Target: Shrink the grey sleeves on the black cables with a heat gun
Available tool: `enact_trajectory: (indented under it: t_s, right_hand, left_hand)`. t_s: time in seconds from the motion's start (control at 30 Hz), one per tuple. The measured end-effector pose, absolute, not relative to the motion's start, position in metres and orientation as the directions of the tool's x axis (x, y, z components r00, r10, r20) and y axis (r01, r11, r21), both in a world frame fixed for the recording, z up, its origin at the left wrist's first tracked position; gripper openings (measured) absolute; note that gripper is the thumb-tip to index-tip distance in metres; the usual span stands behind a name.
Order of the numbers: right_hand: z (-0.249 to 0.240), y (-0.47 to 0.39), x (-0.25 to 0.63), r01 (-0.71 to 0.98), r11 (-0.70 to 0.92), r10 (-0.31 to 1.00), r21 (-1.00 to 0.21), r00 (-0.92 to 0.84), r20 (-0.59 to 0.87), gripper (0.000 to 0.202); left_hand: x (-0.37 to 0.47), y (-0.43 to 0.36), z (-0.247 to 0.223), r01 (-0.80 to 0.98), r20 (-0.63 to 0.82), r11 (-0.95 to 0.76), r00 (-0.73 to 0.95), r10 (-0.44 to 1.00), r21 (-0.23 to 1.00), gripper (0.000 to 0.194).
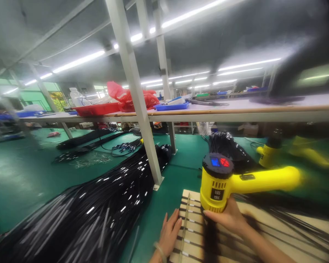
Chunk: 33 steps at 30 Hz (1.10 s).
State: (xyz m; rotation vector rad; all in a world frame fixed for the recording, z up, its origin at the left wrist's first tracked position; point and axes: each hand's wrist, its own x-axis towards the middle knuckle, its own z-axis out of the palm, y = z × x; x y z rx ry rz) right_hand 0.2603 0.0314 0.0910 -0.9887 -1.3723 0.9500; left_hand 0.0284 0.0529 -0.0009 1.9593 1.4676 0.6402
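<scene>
My right hand (230, 216) grips a yellow heat gun (215, 188) below its body, the thumb across its lower end. The gun stands upright, its black top with blue and red marks facing up and its yellow handle pointing right. Under it lies a pale wooden board (193, 252) with black cables across it in a row, each with a small white piece, and a thin bar over them. My left hand (170, 232) rests at the board's left edge, fingers apart, holding nothing.
A big bundle of black cables (98, 204) covers the green table (186, 146) at left. A white metal post (150, 153) rises beside it. The shelf above bears a red tray (95, 109) and a blue tray (172, 106). Another yellow tool (269, 155) stands at right.
</scene>
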Motion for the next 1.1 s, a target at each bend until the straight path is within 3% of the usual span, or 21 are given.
enact_trajectory:
  t_s: [0.77, 0.93, 1.1]
  right_hand:
    - [0.09, 0.023, 0.26, 0.117, 0.3, 0.954, -0.947, -0.04, 0.298, 0.028]
    - [0.085, 0.022, 0.262, 0.05, 0.304, 0.953, -0.951, -0.03, 0.303, 0.03]
    - [0.074, 0.023, 0.271, 0.106, 0.262, 0.961, -0.959, 0.059, 0.269, 0.032]
  left_hand:
    - [0.027, 0.054, -0.006, 0.693, 0.017, -0.206, 0.269, 0.963, 0.691, 0.054]
    - [0.027, 0.053, -0.004, 0.691, 0.016, -0.208, 0.274, 0.962, 0.692, 0.052]
    - [0.028, 0.053, -0.004, 0.677, 0.024, -0.21, 0.273, 0.962, 0.705, 0.051]
